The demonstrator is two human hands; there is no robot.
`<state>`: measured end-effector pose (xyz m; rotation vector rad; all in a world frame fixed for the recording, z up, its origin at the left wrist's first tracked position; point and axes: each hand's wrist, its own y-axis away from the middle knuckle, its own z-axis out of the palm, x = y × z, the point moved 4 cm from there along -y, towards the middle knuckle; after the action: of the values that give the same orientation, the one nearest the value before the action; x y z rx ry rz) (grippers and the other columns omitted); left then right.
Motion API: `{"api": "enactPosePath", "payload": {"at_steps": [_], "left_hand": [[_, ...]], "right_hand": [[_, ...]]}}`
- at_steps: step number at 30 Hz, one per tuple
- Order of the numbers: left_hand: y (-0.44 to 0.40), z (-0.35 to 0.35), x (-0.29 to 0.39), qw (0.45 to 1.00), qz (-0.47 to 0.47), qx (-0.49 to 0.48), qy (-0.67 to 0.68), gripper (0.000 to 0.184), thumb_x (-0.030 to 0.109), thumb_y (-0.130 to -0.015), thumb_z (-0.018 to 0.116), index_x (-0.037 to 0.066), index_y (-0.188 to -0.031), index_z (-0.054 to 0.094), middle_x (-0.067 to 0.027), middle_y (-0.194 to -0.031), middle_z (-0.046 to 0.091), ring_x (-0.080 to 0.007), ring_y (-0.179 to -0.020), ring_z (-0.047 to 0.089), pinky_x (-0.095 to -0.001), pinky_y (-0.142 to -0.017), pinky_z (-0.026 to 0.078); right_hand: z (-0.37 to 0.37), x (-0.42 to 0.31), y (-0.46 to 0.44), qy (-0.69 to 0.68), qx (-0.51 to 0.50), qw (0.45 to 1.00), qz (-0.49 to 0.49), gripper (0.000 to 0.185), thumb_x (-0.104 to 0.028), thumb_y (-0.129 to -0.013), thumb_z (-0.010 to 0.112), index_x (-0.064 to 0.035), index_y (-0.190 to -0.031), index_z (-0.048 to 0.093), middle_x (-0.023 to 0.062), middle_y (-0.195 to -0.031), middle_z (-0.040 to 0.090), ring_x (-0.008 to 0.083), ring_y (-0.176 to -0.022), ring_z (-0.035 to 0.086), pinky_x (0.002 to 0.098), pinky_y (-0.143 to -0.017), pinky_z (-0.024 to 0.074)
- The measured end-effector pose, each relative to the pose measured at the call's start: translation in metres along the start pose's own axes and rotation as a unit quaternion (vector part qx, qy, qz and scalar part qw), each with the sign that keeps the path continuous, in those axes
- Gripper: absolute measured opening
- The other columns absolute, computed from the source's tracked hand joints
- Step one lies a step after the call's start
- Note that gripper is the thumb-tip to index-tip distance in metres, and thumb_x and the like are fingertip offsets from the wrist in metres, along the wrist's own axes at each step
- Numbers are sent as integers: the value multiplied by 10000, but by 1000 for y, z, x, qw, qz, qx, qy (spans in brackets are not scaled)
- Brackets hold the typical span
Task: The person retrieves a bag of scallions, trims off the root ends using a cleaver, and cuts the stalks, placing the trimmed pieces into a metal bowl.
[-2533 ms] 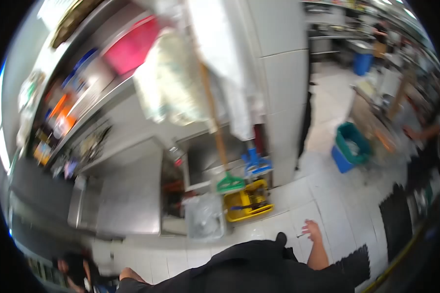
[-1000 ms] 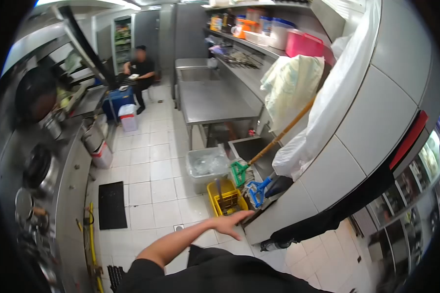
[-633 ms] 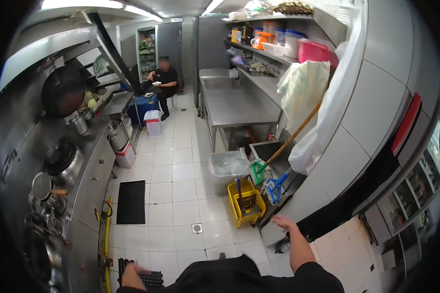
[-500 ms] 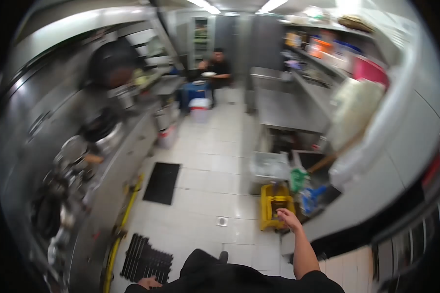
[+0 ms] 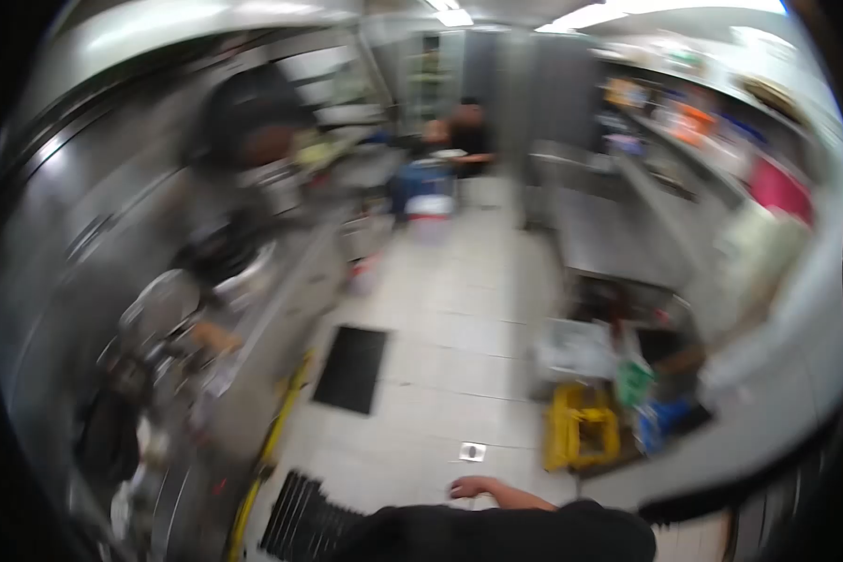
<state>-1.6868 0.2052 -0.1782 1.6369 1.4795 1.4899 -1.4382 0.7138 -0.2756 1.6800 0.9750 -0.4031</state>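
My right hand (image 5: 473, 486) is low in the middle of the head view, in front of my dark-clothed torso (image 5: 506, 534). Its fingers look loosely curled, and nothing shows in them, though the picture is blurred. Beyond the hand, on the tiled floor and not touched, lies a small square drain cover (image 5: 472, 452). To the right stands a yellow plastic mop-bucket-like container (image 5: 554, 426), apart from the hand. My left hand is out of view.
A steel counter (image 5: 281, 323) with pans and a dark wok (image 5: 258, 112) runs along the left. Black mats (image 5: 350, 369) lie on the floor. On the right are a steel table (image 5: 609, 234) and loaded shelves. A person (image 5: 466, 131) sits at the far end.
My right hand has swung left from near the yellow container to in front of my body. My left hand has left the view. The camera has turned left, shifting the room rightward.
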Motion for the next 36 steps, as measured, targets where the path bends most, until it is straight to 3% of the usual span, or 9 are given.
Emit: {"api": "enactPosePath", "payload": {"at_steps": [3,6,8,12,15,19,24,32,36], "left_hand": [[-22,-23,15,995,-45,-52,-79,589,377,-837,802,12,-1282,675,-189,-1340,658,-290,-1202,650,-433,-987,529],[-102,-103,51,953,-22,-136,-270,577,391,-850,790,7,-1267,685,-193,-1333,665,-290,-1202,655,-433,-983,532],[-154,-163,119,942,-70,1,-329,564,415,-866,758,10,-1253,694,-186,-1302,687,-312,-1209,656,-447,-987,536],[-237,-223,314,918,-15,275,-284,447,413,-873,682,42,-1109,764,-207,-1177,730,-361,-1127,694,-451,-964,543],[-276,-178,497,908,137,349,-189,435,403,-908,653,28,-1106,752,-205,-1130,742,-367,-1087,710,-452,-931,562],[-261,-23,715,929,300,130,-171,607,477,-889,768,35,-1294,673,-195,-1236,722,-287,-1162,700,-383,-973,553],[-287,121,852,886,344,-107,-290,657,544,-949,681,78,-1405,598,-187,-1293,695,-323,-1236,635,-407,-1038,502],[-428,95,947,863,56,-109,-491,555,486,-910,727,69,-1276,710,-185,-1278,703,-363,-1138,689,-500,-927,537],[-449,54,1096,864,147,-61,-477,402,365,-887,774,54,-1139,738,-166,-1127,737,-283,-1037,704,-417,-917,527]], "right_hand": [[-118,35,28,-106,148,973,145,428,-409,-970,655,-119,-1282,690,98,-1047,729,190,-754,685,381,-603,575],[-183,76,80,-212,434,861,159,290,-245,-985,578,-24,-1136,690,119,-893,720,208,-768,707,387,-594,587],[-218,119,104,100,474,860,161,323,-286,-981,588,-6,-1055,730,131,-906,749,228,-752,716,389,-616,598],[-259,192,118,-30,208,937,279,487,-443,-924,646,6,-1071,766,247,-1054,741,437,-966,715,471,-907,564],[-301,244,75,33,92,966,239,567,-518,-946,599,8,-1097,747,215,-957,760,373,-804,748,462,-721,608],[-452,201,42,112,102,984,93,543,-543,-953,601,-58,-1168,716,248,-1134,726,436,-1101,669,484,-981,518],[-727,69,101,78,326,941,37,504,-402,-948,659,-21,-1278,655,237,-1039,738,410,-984,707,475,-874,564],[-1048,-20,339,256,668,697,-55,236,-104,-851,770,-8,-1052,692,192,-1020,679,391,-991,647,446,-887,530],[-1183,-46,490,431,747,506,18,289,43,-874,689,9,-1157,640,150,-1135,649,294,-1098,642,376,-954,515]]}}
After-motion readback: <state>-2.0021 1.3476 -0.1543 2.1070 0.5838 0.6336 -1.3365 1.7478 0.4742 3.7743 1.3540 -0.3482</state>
